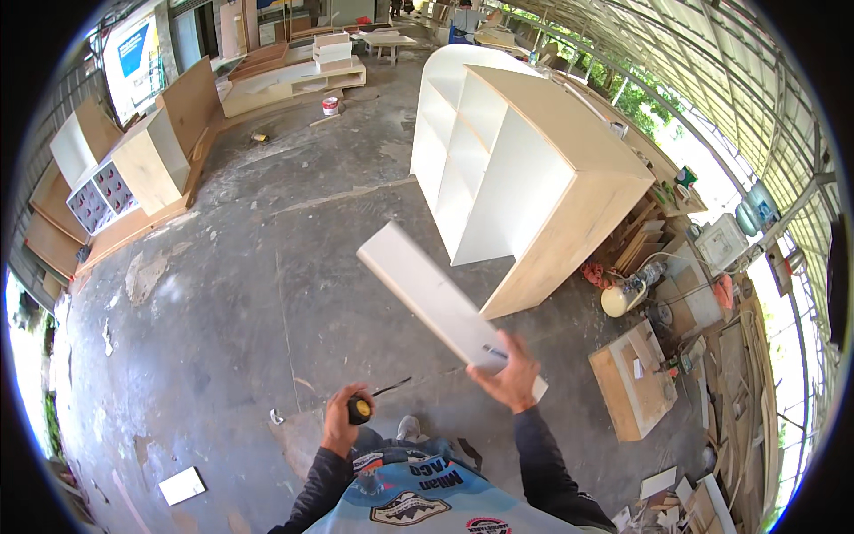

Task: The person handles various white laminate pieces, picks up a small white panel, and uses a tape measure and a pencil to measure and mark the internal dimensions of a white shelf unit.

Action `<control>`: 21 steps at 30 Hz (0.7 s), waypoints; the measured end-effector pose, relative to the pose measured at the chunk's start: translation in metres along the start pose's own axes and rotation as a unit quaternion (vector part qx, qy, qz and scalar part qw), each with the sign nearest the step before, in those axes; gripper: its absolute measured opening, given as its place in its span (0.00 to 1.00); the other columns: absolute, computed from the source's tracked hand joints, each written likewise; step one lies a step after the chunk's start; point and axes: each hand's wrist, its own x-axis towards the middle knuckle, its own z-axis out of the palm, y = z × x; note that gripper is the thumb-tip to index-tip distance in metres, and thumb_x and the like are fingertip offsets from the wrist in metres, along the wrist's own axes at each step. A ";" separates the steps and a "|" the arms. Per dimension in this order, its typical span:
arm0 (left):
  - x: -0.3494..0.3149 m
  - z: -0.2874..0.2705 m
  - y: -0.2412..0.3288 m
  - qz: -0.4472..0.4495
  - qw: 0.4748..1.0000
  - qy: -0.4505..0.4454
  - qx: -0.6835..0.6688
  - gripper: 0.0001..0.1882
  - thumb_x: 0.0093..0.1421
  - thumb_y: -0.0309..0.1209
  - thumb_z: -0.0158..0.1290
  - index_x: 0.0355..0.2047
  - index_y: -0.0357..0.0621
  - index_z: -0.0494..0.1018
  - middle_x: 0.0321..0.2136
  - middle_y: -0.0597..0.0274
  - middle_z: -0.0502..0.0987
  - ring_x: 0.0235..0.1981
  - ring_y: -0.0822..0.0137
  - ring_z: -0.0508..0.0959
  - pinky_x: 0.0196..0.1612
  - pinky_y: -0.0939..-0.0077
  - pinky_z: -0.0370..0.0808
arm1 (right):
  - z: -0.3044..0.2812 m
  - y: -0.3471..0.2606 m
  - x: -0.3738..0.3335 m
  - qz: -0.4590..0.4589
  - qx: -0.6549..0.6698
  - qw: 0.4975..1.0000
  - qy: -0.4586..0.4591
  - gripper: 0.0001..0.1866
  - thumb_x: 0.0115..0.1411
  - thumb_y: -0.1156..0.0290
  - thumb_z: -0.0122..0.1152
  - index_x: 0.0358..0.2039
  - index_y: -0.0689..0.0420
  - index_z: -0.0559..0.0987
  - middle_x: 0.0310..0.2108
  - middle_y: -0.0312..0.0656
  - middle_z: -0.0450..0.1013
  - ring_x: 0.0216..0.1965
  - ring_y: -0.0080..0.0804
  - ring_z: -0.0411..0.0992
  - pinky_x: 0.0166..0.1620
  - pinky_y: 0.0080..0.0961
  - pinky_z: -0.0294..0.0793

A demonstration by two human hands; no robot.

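Observation:
My left hand (339,422) is closed around a black and yellow tape measure (359,410). A short dark strip, seemingly its blade, sticks out to the right of it. In my right hand (514,374) is a long white board (436,298), gripped near its lower end. The board slants up and to the left, above the concrete floor. Beyond it stands a large white-lined wooden cabinet (525,169) with open compartments. The board's upper end is apart from the cabinet; whether its lower edge touches it I cannot tell.
At right are an air compressor (625,294), a wooden box (633,381) and scrap timber. More cabinet pieces (149,160) stand at far left. A small white panel (182,486) lies on the floor (222,329) at lower left. A paint bucket (330,106) sits farther back.

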 end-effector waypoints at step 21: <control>0.429 0.062 0.241 0.052 0.982 -0.011 0.180 0.14 0.65 0.39 0.51 0.45 0.43 0.72 0.32 0.60 0.76 0.30 0.70 0.77 0.28 0.77 0.72 | -0.037 0.136 0.471 0.302 -0.399 0.843 0.196 0.39 0.41 0.51 0.71 0.54 0.57 0.75 0.49 0.48 0.75 0.48 0.51 0.74 0.48 0.45 0.73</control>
